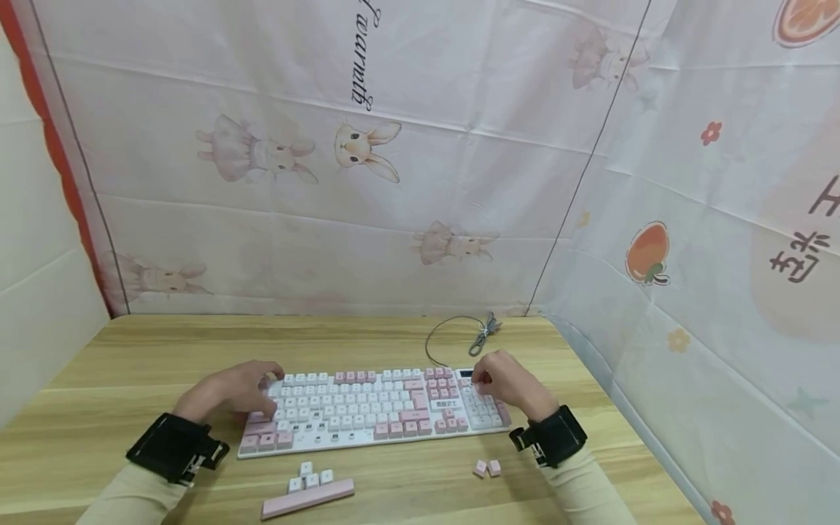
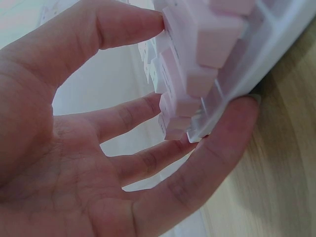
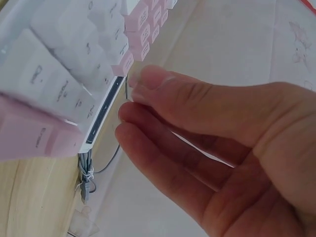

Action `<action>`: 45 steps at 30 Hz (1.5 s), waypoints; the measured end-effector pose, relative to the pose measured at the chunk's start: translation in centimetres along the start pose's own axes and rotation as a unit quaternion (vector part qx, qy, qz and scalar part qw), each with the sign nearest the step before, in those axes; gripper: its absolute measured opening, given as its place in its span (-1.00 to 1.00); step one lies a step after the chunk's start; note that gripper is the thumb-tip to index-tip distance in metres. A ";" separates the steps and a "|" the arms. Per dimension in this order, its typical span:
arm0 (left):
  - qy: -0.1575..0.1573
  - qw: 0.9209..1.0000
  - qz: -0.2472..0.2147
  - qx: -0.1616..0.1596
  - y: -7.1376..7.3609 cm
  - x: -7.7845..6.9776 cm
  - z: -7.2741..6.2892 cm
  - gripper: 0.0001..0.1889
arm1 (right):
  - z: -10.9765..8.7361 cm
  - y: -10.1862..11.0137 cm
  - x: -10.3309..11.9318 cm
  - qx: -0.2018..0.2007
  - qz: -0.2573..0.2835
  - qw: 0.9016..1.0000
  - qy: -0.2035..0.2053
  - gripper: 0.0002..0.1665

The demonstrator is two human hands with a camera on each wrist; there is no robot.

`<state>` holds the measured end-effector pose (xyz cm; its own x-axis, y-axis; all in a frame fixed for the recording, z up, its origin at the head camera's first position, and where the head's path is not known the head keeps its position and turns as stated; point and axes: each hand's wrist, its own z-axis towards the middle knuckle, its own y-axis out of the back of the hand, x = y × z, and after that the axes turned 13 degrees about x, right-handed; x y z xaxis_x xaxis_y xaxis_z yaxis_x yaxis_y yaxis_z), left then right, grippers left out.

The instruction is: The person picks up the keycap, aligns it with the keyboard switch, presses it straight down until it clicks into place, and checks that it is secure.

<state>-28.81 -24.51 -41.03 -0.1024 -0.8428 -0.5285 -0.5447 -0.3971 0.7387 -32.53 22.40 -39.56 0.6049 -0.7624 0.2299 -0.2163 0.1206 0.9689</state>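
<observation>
The head view shows a wooden table (image 1: 164,343) bearing a white keyboard (image 1: 361,401) with pink and white keys, bare slots along its lower left. The left hand (image 1: 239,386) grips its left end, fingers apart; the right hand (image 1: 508,375) bunches its fingers at the top right corner, whether around anything I cannot tell. Nearer lie a long pink key (image 1: 308,499), four white keys (image 1: 311,480) and two small pink keys (image 1: 481,468).

My long cream sleeves, plain and close-fitting, enter the head view low down: the left sleeve (image 1: 138,499) at lower left, the right sleeve (image 1: 587,485) at lower right. I wear a wide black left wristband (image 1: 164,446) and a matching right wristband (image 1: 559,436), each with a small dark bracket jutting toward the frame's middle. My left hand (image 1: 241,390) and right hand (image 1: 508,379) are bare.
</observation>
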 end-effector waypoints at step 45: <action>0.013 1.000 -0.006 0.001 0.0 -0.3 -0.1 -0.31 | 2.5 -0.3 -1.3 0.016 -0.006 0.999 -0.041 -0.84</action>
<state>-28.68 -24.34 -40.80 -0.0749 -0.8469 -0.5264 -0.5467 -0.4066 0.7320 -35.14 21.82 -40.42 0.5433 -0.8134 0.2079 -0.2346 0.0906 0.9678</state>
